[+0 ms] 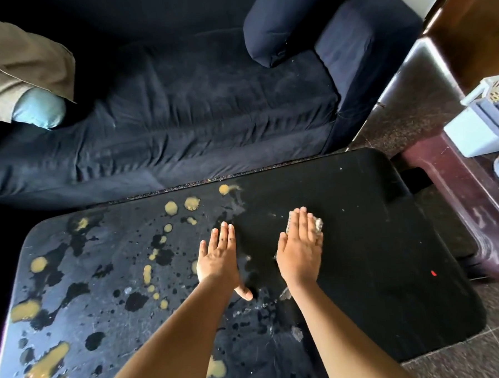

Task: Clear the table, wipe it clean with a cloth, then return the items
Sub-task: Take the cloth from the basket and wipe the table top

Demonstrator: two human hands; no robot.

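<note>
The cloth (318,225) lies on the table (376,254) just right of the middle and toward the far edge. It is almost wholly covered by the right hand (300,244). Only a pale grey, speckled, crumpled edge shows, beside the little finger and at the fingertips. Its shape and long axis are hidden under the palm, so which way it points cannot be told.

The right hand presses flat on the cloth, fingers straight, close together and pointing away toward the sofa (194,105). The left hand (218,254) lies flat on the bare top just beside it. Its fingers are straight and together, also pointing away, and the thumb is stretched out toward the person.

The table is black with rounded corners, and its long axis runs from lower left to upper right. Its left half is covered with yellow blots (171,207) and dark wet splashes. The right half is plain dark, with a few pale specks and a small red mark (433,273).

Behind the table stands a dark blue sofa with a bolster (280,22) at its right end. At its left end are a light blue cushion (39,108) and beige fabric (13,56). To the right of the table is a maroon stool (474,200), and past it a white basket (481,113).
</note>
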